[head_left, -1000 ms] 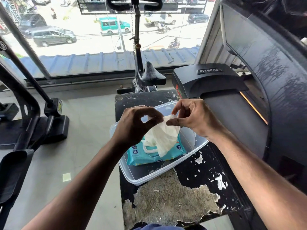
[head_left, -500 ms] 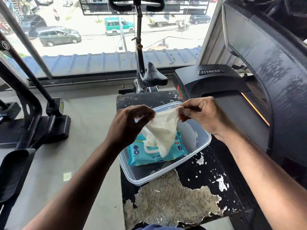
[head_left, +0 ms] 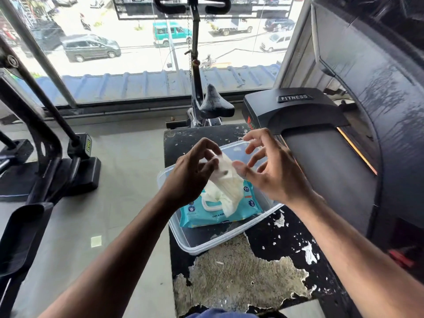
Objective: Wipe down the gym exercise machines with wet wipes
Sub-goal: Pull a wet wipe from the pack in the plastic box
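A white wipe [head_left: 223, 180] is pinched near its top by the left hand [head_left: 192, 177], its thumb and fingers curled on the sheet. The wipe is held above the blue pack [head_left: 220, 210], with its lower end hanging down to the pack's open lid. The right hand [head_left: 273, 173] is held just right of the wipe with its fingers spread wide and relaxed; whether its thumb touches the sheet cannot be told. The pack lies in a clear tub [head_left: 229, 243] set on the table [head_left: 286, 244], whose black coating is badly peeled. A treadmill [head_left: 321, 125] stands to the right, an exercise bike [head_left: 213, 104] is seen at the far side by the window, and another machine [head_left: 41, 157] stands at the left.
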A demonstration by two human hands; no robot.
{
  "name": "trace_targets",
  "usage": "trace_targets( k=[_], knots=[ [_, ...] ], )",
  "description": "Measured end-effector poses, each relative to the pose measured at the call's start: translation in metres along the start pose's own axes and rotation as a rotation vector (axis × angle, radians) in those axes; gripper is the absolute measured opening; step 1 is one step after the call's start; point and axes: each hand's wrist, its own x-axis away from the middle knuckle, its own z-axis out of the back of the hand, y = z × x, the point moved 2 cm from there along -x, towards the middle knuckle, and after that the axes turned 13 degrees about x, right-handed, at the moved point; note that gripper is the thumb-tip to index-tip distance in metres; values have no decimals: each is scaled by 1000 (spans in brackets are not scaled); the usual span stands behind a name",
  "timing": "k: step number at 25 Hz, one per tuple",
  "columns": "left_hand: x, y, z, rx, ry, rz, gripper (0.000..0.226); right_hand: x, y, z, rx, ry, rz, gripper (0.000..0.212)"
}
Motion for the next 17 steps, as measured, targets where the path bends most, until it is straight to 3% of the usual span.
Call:
trace_targets(
  k=[2,9,13,17],
  knots=[
    [-1,1,-1,-4,-9,-35,11,-2,-2,-9,74,-86,-52,64],
    [-3,1,5,59,-9,-79,7,-14,6,-17,-162,-274,-130,11],
    [-4,-2,7,75,40,-73,8,-12,15,-10,-183,-152,-183,26],
    [-5,0,3,35,-5,-104,11,-15,4,-11,-187,-455,-12,52]
  ],
)
